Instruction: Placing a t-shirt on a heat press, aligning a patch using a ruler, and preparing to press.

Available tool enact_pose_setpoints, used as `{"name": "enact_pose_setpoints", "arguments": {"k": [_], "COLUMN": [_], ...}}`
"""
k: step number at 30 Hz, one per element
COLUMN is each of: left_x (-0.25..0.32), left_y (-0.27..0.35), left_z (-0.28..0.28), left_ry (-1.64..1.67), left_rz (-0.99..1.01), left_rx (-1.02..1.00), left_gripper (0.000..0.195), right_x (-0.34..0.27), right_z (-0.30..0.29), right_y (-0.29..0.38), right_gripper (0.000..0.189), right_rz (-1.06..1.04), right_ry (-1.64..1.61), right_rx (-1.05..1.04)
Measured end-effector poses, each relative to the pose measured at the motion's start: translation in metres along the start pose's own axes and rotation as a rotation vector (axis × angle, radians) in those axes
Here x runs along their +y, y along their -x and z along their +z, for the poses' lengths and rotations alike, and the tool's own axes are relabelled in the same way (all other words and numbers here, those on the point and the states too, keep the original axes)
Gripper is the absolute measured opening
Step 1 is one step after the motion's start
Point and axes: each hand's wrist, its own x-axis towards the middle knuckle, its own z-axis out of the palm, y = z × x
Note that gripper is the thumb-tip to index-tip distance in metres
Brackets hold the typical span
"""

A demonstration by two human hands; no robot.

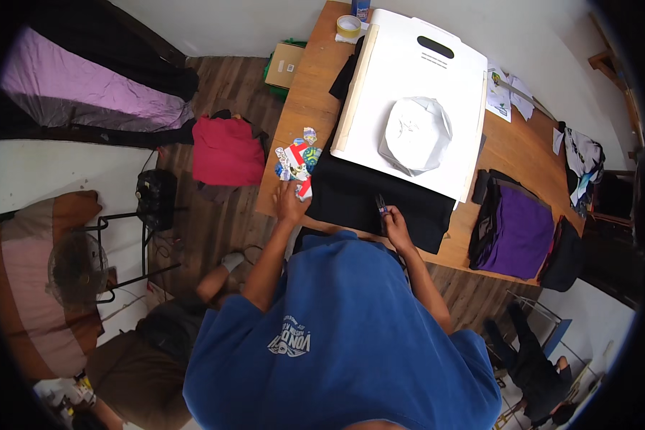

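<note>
My left hand [291,203] is at the table's left edge, with its fingers against a red-and-white cutout [305,188]. Whether the fingers grip that piece is hard to tell. Just beyond it lies a loose pile of colourful printed cutouts [295,161]. In my right hand [398,228] is a small pair of snips [381,204], its dark tips pointing away from me over a black cloth [349,193]. That cloth runs under a white panel [365,107] with a handle slot and tape along its left edge. A crumpled white paper container [416,131] sits on the panel.
On the wooden table [516,156], folded purple fabric [521,228] lies at right; a tape roll [349,25] is at the far left corner. Red cloth [228,150] is heaped left of the table. A fan [79,269] and a seated person [140,365] are at left.
</note>
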Motion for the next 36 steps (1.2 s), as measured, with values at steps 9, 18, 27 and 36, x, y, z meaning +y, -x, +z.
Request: {"name": "enact_pose_setpoints", "arguments": {"k": [9, 18, 27, 36], "left_x": [-0.022, -0.008, -0.063, -0.088], "left_y": [0.006, 0.011, 0.002, -0.004], "left_z": [0.035, 0.036, 0.054, 0.058], "left_ry": [-0.06, 0.037, 0.103, 0.589], "left_rz": [-0.012, 0.018, 0.088, 0.039], "left_rx": [0.038, 0.119, 0.093, -0.011], "left_gripper": [0.052, 0.058, 0.054, 0.073], "right_x": [0.001, 0.019, 0.041, 0.076], "right_z": [-0.007, -0.001, 0.019, 0.016], "right_y": [-0.006, -0.003, -0.008, -0.018], "right_gripper": [0.008, 0.01, 0.01, 0.011], "right_rz": [0.095, 0.039, -0.024, -0.153], "right_ry": [-0.057, -0.063, -0.086, 0.045], "right_rx": [-0.006, 0.01, 0.026, 0.065]}}
